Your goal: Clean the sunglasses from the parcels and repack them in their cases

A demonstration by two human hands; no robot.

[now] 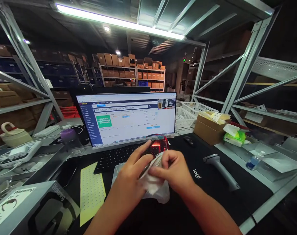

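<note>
My left hand (pixel 131 173) is closed around a shiny object with a curved red mirror-like face (pixel 159 147), held in front of the monitor; its exact kind I cannot make out. Its index finger lies along the object's upper edge. My right hand (pixel 177 169) pinches a thin white cloth or tissue (pixel 153 182) against the lower part of this object. Below the hands hangs a translucent white bag or wrap (pixel 164 194). Partly hidden behind my left hand is a pale box edge (pixel 116 173).
Behind my hands stand a black keyboard (pixel 109 160) and a lit monitor (pixel 128 130). A barcode scanner (pixel 222 171) and mouse (pixel 188 141) lie to the right, near a cardboard box (pixel 208 129). At left are a yellow label sheet (pixel 91 192) and a printed box (pixel 35 209).
</note>
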